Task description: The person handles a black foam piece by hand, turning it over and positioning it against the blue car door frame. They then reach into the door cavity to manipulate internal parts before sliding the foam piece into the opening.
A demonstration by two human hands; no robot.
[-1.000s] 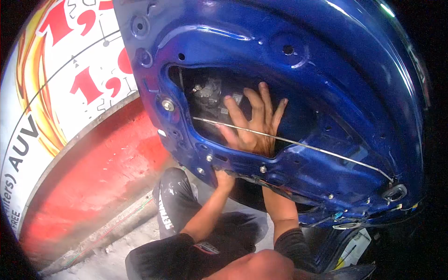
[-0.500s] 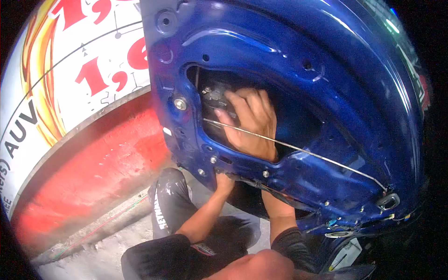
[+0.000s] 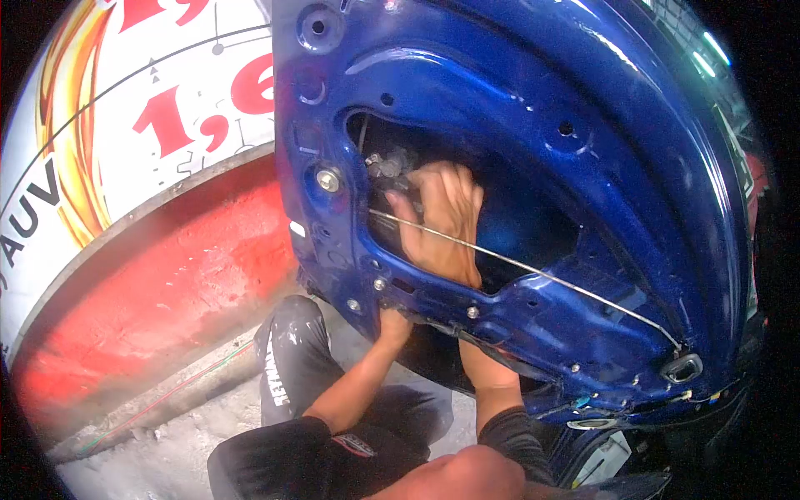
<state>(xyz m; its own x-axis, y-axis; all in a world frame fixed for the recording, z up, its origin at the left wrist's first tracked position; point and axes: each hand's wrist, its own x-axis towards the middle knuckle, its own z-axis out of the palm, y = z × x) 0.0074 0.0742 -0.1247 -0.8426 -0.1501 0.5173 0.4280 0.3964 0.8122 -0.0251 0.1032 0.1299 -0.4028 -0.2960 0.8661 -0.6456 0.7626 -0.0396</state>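
Note:
A blue vehicle door panel (image 3: 517, 92) stands before me, its inner side full of holes and bolts. My right hand (image 3: 446, 221) shows through the large opening, with its forearm passing behind the panel's lower part. Its bent fingers are closed against a dark latch mechanism (image 3: 387, 162) inside the cavity; the fingertips are partly hidden. A thin metal rod (image 3: 525, 267) crosses in front of this hand, running to a small ring-shaped fitting (image 3: 683, 367) at the right. My left hand (image 3: 396, 321) reaches up behind the lower edge, where the panel hides its fingers.
On the left, a red-painted low wall (image 3: 183, 292) stands beneath a white printed banner (image 3: 200, 100). A thin cord (image 3: 167, 400) runs along its foot above a pale, dusty floor (image 3: 183, 433). My bent knee (image 3: 292, 325) is close to the panel.
The view has shifted slightly, so the upper panel appears farther right. My right hand stays at the latch mechanism, its fingers bunched closer together. My left hand stays behind the lower edge.

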